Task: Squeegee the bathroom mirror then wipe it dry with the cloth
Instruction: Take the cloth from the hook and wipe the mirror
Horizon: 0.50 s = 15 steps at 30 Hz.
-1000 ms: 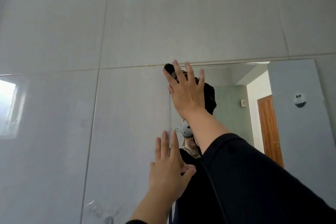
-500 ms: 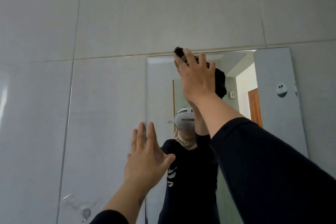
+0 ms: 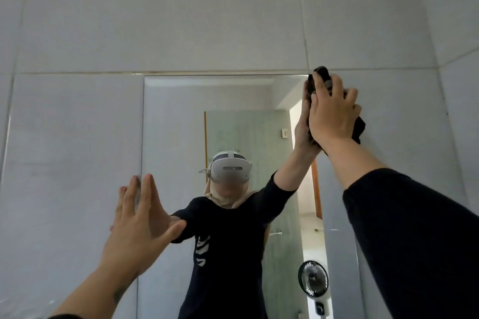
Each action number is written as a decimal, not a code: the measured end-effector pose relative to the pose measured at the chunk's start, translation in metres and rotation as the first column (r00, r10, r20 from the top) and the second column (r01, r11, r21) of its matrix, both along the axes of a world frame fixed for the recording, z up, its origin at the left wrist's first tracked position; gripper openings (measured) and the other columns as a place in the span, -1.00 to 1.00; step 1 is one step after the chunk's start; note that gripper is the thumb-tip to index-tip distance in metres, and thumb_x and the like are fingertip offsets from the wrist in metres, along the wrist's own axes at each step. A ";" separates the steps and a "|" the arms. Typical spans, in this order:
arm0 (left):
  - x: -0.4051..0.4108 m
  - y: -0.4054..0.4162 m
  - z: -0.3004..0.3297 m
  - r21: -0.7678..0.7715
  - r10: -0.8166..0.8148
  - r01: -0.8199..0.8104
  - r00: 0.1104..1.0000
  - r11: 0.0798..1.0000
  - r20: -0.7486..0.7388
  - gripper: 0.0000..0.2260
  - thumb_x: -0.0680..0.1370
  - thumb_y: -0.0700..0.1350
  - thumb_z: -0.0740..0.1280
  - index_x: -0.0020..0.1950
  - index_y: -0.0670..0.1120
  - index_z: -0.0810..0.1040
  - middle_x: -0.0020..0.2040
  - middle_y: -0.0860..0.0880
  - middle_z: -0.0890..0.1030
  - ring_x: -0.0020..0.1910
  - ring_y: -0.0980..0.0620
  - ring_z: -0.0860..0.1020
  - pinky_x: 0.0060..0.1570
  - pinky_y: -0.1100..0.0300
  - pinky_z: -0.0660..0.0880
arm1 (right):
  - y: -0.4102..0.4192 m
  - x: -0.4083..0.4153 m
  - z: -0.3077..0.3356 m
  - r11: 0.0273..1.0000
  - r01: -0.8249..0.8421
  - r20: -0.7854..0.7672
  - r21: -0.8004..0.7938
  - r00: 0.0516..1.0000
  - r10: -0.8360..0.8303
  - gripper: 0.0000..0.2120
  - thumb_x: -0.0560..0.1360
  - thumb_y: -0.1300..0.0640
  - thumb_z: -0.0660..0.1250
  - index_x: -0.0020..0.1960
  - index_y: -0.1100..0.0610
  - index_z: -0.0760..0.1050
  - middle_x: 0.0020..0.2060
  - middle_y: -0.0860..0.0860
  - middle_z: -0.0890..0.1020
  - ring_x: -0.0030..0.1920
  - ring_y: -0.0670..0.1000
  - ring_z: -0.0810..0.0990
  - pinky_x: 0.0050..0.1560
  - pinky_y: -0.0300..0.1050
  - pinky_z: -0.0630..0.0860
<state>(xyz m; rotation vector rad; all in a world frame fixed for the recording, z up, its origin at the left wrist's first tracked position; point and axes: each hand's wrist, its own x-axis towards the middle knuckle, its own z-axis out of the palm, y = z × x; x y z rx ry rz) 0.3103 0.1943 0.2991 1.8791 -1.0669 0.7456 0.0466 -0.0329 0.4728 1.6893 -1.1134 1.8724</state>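
My right hand (image 3: 333,116) presses a dark cloth (image 3: 359,128) flat against the mirror (image 3: 176,122) at its top right corner, fingers spread over the fabric and curling slightly on it; bunches of cloth stick out above and below my palm. My left hand (image 3: 141,230) rests flat and released, fingers straight, on the mirror's left edge where glass meets wall tile (image 3: 72,163). I count one cloth and one mirror. The glass reflects a headset (image 3: 230,169), a dark shirt with a white striped mark, and one small black fan (image 3: 312,278). No writing is readable.
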 end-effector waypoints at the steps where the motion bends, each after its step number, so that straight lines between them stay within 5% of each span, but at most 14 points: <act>1: 0.000 -0.001 0.000 0.001 -0.005 0.005 1.000 1.000 -0.005 0.01 0.34 0.36 0.33 0.41 0.27 -0.44 0.52 0.17 -0.34 0.49 0.11 -0.34 0.45 -0.19 0.07 | -0.003 -0.002 -0.007 1.000 -0.001 0.017 -0.002 1.000 0.001 -0.58 0.63 0.06 0.05 0.48 -0.10 0.18 0.42 0.07 0.28 0.19 0.24 0.34 0.09 0.15 0.36; 8: 0.000 -0.002 0.001 0.003 -0.010 0.010 1.000 1.000 -0.010 0.01 0.35 0.34 0.33 0.49 0.19 -0.35 0.54 0.13 -0.29 0.52 0.06 -0.27 0.44 -0.21 0.10 | 0.007 0.019 -0.038 1.000 -0.002 0.124 0.018 0.992 0.000 -0.58 0.63 0.07 0.06 0.48 -0.09 0.23 0.39 0.06 0.34 0.18 0.21 0.36 0.05 0.13 0.36; 15: -0.004 0.002 0.000 0.005 -0.050 0.050 0.999 0.999 -0.012 -0.03 0.38 0.34 0.31 0.47 0.22 -0.37 0.53 0.16 -0.32 0.49 0.11 -0.34 0.45 -0.19 0.10 | 0.057 0.084 -0.034 0.992 -0.062 -0.024 -0.107 0.998 0.060 -0.52 0.58 0.14 0.15 0.48 -0.08 0.24 0.38 0.08 0.37 0.13 0.20 0.40 0.01 0.12 0.39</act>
